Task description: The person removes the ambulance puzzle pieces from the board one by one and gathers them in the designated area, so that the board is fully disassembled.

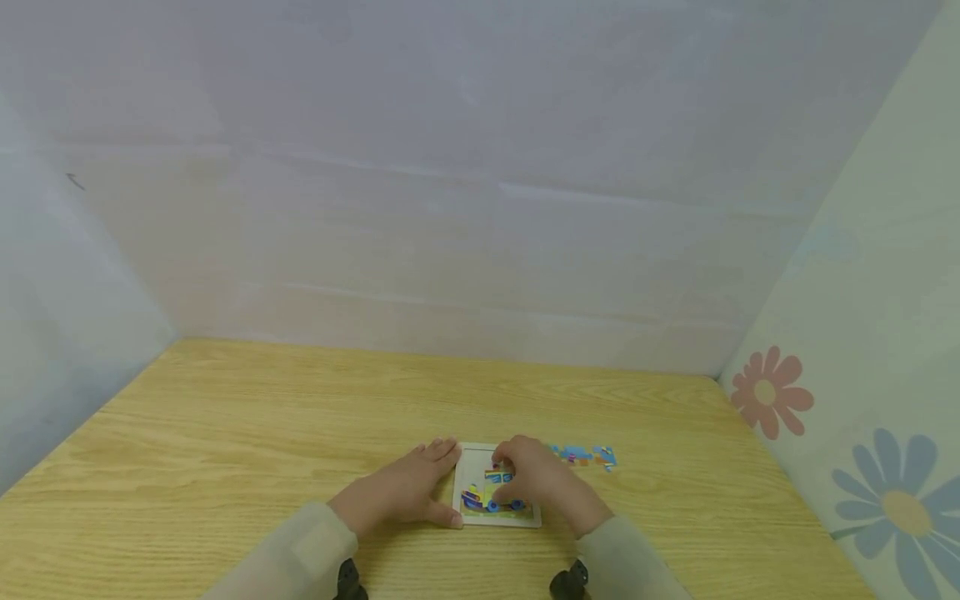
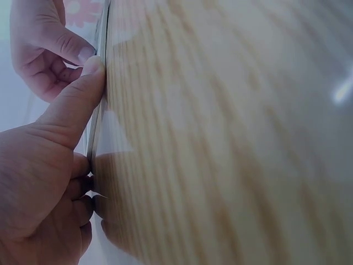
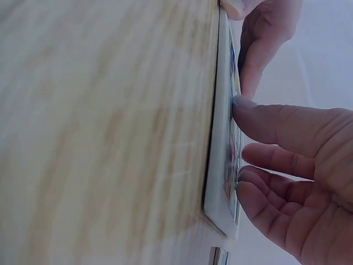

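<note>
A shallow light-framed tray [image 1: 501, 522] lies flat on the table, with puzzle pieces [image 1: 472, 500] forming a colourful vehicle picture inside. My left hand [image 1: 408, 487] rests along its left side, the thumb at the near left corner and the fingers near the far left corner. Over the tray's right part is my right hand [image 1: 536, 479], bent at the fingers. In the right wrist view, the thumb and fingertips of my right hand [image 3: 292, 160] touch the picture surface, spaced apart; no lifted piece shows between them. The right hand hides part of the picture.
Beyond the tray's far right corner, several loose blue puzzle pieces [image 1: 604, 457] lie on the wooden table [image 1: 300, 400]. A pale wall stands behind the table, and a wall with a red flower and a blue flower is at the right.
</note>
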Available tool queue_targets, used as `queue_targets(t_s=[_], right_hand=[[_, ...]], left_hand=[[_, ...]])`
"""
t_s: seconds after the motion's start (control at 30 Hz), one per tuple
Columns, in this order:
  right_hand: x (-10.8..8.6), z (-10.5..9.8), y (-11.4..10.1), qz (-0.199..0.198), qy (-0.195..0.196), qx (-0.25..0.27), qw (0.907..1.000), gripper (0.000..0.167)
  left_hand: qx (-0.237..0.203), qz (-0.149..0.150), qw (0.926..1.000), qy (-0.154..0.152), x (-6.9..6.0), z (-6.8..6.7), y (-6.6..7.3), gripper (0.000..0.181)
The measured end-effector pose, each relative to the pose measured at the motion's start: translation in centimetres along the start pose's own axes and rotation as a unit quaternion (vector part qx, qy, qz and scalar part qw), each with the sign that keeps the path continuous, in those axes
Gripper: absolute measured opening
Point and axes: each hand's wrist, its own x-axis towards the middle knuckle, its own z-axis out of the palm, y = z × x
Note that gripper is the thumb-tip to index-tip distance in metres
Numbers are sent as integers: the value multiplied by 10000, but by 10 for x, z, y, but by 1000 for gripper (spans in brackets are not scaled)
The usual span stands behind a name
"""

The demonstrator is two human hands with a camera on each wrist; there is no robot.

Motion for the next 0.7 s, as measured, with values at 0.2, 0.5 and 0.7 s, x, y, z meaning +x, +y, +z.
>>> queue_targets(t_s=[0.2, 0.5, 0.7], right_hand=[[4, 0, -2, 184, -165, -84, 9997, 37], [11, -5, -9, 380, -452, -93, 9982, 31], [12, -9, -18, 582, -528, -240, 9966, 31]], left_hand=[[-22, -13, 10000, 17, 0, 0, 1, 97], [67, 20, 10000, 38, 3, 2, -3, 99], [72, 65, 9999, 63, 4, 2, -5, 100]])
